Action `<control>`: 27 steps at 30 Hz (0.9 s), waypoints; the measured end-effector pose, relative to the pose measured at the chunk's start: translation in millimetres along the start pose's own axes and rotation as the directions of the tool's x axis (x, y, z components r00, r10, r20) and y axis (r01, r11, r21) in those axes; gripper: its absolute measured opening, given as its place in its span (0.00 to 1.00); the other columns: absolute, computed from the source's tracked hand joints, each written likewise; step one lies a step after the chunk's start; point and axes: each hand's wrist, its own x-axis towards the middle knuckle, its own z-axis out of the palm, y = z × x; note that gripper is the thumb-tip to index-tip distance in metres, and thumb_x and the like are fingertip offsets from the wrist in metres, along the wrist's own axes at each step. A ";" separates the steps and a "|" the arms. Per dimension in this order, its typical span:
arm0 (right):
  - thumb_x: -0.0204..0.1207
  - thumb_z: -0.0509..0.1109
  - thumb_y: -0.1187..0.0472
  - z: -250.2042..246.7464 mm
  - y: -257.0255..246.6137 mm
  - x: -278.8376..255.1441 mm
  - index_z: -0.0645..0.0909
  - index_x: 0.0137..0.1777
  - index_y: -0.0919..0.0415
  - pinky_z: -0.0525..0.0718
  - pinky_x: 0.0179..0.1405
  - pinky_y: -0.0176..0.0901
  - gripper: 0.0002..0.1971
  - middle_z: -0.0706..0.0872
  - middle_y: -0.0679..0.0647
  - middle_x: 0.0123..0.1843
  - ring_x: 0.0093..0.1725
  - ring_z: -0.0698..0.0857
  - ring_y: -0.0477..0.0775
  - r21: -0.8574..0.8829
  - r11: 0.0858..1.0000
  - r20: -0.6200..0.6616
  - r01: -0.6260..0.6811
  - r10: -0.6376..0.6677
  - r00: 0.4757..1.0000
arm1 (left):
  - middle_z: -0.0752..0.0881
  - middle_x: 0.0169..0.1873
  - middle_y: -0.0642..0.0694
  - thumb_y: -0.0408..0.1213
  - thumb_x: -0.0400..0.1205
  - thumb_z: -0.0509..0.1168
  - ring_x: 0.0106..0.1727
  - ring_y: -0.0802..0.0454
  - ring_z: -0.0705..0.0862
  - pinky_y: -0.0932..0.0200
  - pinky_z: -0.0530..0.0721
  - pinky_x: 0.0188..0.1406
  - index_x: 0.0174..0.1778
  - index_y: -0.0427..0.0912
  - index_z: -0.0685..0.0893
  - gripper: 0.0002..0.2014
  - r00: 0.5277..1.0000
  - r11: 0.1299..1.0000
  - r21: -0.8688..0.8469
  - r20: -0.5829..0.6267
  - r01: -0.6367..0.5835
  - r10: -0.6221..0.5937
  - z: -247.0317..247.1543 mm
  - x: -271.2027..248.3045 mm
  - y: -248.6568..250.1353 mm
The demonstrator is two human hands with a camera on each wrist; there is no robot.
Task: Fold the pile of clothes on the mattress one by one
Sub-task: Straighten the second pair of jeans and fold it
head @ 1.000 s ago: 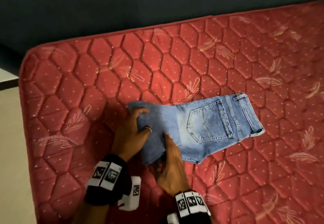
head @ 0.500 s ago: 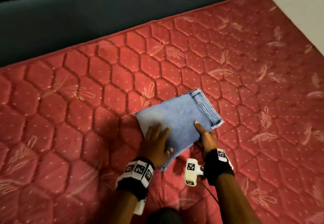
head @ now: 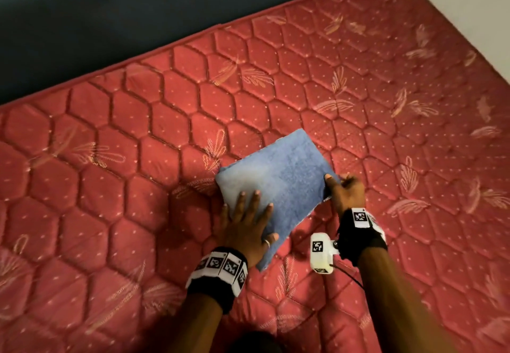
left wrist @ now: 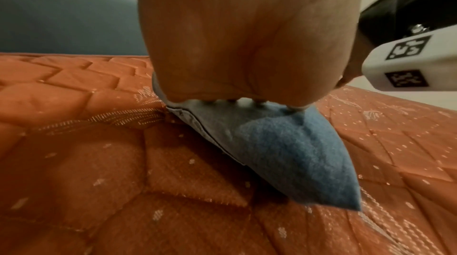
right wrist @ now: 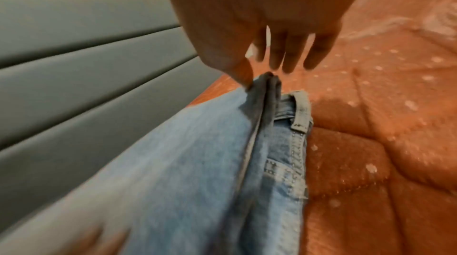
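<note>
A pair of light blue jeans lies folded into a compact rectangle near the middle of the red mattress. My left hand rests flat on its near left part with the fingers straight and spread. In the left wrist view the palm presses down on the jeans, whose near corner stands off the mattress. My right hand grips the right edge, thumb on top. In the right wrist view the right hand pinches the stacked denim layers at the fold, beside the waistband.
A dark blue-grey padded panel runs along the mattress's far edge. Pale floor shows past the top right corner. No other clothes are in view.
The jeans went from half-open with the back pocket showing to a closed rectangle. My left hand now lies flat on top, and my right hand has taken hold of the right edge.
</note>
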 end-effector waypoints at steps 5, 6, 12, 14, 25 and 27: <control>0.80 0.61 0.49 24.3 -21.0 -34.0 0.73 0.76 0.64 0.71 0.72 0.59 0.28 0.74 0.67 0.76 0.75 0.71 0.67 -0.542 0.649 0.085 0.535 -0.591 0.802 | 0.62 0.85 0.38 0.68 0.76 0.52 0.85 0.33 0.60 0.30 0.53 0.78 0.82 0.56 0.71 0.38 0.982 1.000 0.027 -0.191 0.003 0.003 8.5 0.7 -6.5; 0.82 0.59 0.46 34.3 -23.5 -38.6 0.71 0.79 0.59 0.67 0.76 0.61 0.28 0.69 0.63 0.82 0.79 0.67 0.66 -0.574 0.571 0.193 0.587 -0.602 0.774 | 0.58 0.86 0.35 0.71 0.74 0.55 0.86 0.32 0.56 0.29 0.52 0.79 0.85 0.54 0.66 0.44 0.976 0.999 0.035 -0.217 0.018 -0.010 8.8 4.1 -11.9; 0.82 0.45 0.28 57.0 1.9 -12.7 0.43 0.85 0.30 0.46 0.79 0.81 0.33 0.42 0.49 0.90 0.88 0.43 0.66 -0.693 0.584 0.357 0.422 -0.230 0.905 | 0.46 0.86 0.28 0.84 0.49 0.66 0.86 0.28 0.44 0.25 0.47 0.81 0.89 0.47 0.49 0.75 0.993 0.988 0.156 -0.117 0.020 -0.002 5.6 38.4 -45.3; 0.82 0.45 0.28 62.7 9.3 -5.6 0.43 0.84 0.28 0.45 0.78 0.83 0.32 0.43 0.48 0.90 0.88 0.41 0.65 -0.676 0.605 0.347 0.421 -0.242 0.906 | 0.45 0.86 0.27 0.85 0.47 0.65 0.86 0.25 0.45 0.23 0.47 0.80 0.88 0.46 0.45 0.77 0.995 0.987 0.157 -0.099 0.028 -0.012 15.3 47.2 -47.4; 0.85 0.49 0.33 64.2 5.9 -4.3 0.48 0.85 0.31 0.47 0.79 0.80 0.30 0.45 0.54 0.90 0.88 0.46 0.65 -0.618 0.686 0.280 0.384 -0.264 0.923 | 0.42 0.86 0.28 0.85 0.48 0.61 0.85 0.24 0.44 0.23 0.39 0.79 0.87 0.48 0.40 0.76 0.999 0.986 0.168 -0.039 0.021 -0.015 5.3 54.1 -47.4; 0.83 0.59 0.37 53.1 2.5 -17.1 0.55 0.87 0.46 0.52 0.80 0.74 0.35 0.52 0.65 0.88 0.86 0.52 0.69 -0.531 0.801 0.096 0.275 -0.266 0.959 | 0.64 0.82 0.32 0.84 0.49 0.60 0.78 0.27 0.66 0.26 0.59 0.77 0.84 0.45 0.60 0.69 0.988 0.994 0.087 -0.146 0.065 -0.052 -13.9 54.7 -50.6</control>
